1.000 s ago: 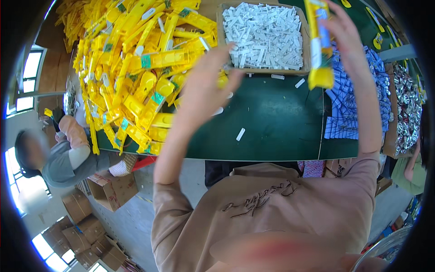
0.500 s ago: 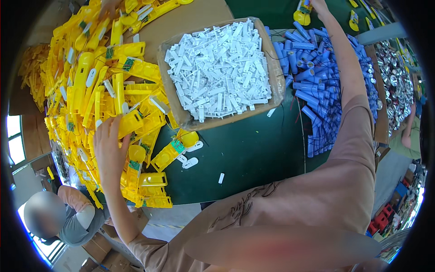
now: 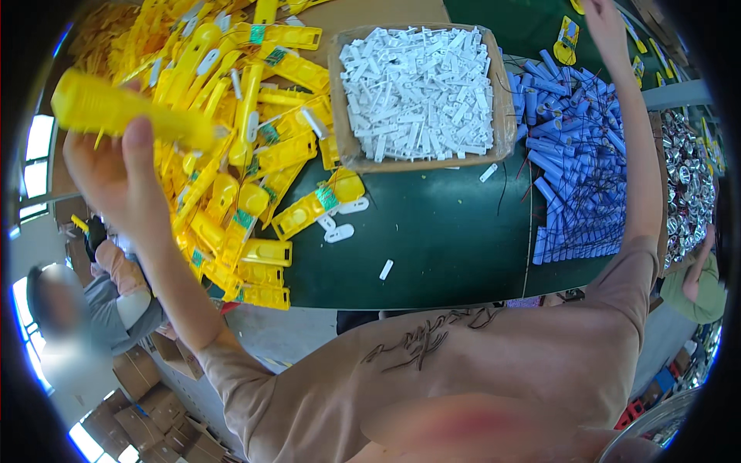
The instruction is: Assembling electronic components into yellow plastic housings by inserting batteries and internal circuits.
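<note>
My left hand (image 3: 116, 181) is raised over the left end of the table, its fingers and thumb wrapped round a yellow plastic flashlight casing (image 3: 127, 112), which looks blurred. Under and beyond it spreads a heap of similar yellow casings (image 3: 289, 154), several with green circuit boards and white strips. My right hand (image 3: 606, 31) is stretched to the far edge of the view, where its fingers are partly cut off. Nearest to it on the green table is a yellow casing piece with a circuit board (image 3: 566, 40). Whether the right fingers hold anything is hidden.
A cardboard box (image 3: 343, 143) of small white plastic parts stands mid-table. To its right lie piled blue wired battery cells (image 3: 567, 170), then a box of shiny silver parts (image 3: 683, 185). A loose white strip (image 3: 386, 269) lies near the front edge. Another person (image 3: 116, 297) is at left.
My left hand has lifted from the heap with a yellow casing. My right hand has moved away from the yellow piece on the far side. The whole view has shifted.
</note>
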A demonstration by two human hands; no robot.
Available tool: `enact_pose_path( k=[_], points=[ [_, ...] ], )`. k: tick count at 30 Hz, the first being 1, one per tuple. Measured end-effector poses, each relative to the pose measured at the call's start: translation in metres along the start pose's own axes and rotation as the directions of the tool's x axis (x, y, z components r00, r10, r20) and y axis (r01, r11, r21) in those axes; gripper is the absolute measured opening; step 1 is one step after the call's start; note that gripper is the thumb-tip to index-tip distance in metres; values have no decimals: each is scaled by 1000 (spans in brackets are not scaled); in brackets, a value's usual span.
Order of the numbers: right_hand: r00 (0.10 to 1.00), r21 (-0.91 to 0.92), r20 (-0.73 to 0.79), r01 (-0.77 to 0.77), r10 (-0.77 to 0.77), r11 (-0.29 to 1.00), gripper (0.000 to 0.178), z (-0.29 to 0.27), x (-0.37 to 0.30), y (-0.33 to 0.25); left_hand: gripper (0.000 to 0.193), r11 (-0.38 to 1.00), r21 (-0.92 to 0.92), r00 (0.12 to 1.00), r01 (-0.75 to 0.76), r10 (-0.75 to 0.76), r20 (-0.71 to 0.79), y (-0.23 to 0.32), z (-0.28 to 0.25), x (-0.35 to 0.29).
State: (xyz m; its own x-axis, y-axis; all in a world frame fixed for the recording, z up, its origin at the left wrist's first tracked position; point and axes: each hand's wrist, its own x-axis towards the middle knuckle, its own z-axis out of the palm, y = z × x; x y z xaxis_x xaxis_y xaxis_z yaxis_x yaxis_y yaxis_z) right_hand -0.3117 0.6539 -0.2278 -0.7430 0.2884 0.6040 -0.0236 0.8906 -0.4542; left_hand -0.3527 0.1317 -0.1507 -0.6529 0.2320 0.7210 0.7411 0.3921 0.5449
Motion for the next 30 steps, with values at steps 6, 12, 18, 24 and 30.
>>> enact_pose_path(
  k=[6, 12, 18, 24, 30],
  points=[
    [775, 579, 233, 375, -588, 724, 51, 14, -94, -203, 41, 734, -623, 954, 272, -293, 72, 62, 56, -28],
    [649, 777, 629, -515, -427, 362, 40, -6, -151, -245, 47, 628, -689, 918, 361, -367, 147, 82, 85, -63],
    [562, 649, 701, -758, -439, 66, 42, -9, -182, -254, 65, 214, -803, 830, 556, -85, 551, 106, 77, -87],
    [592, 611, 761, -792, -263, -16, 48, -14, -221, -272, 55, 450, -835, 946, 317, -91, 310, 79, 74, -96],
    [736, 736, 670, -640, -100, 219, 39, -37, -222, -260, 46, 675, -692, 967, 256, -182, 180, 49, 83, -112]
  ],
)
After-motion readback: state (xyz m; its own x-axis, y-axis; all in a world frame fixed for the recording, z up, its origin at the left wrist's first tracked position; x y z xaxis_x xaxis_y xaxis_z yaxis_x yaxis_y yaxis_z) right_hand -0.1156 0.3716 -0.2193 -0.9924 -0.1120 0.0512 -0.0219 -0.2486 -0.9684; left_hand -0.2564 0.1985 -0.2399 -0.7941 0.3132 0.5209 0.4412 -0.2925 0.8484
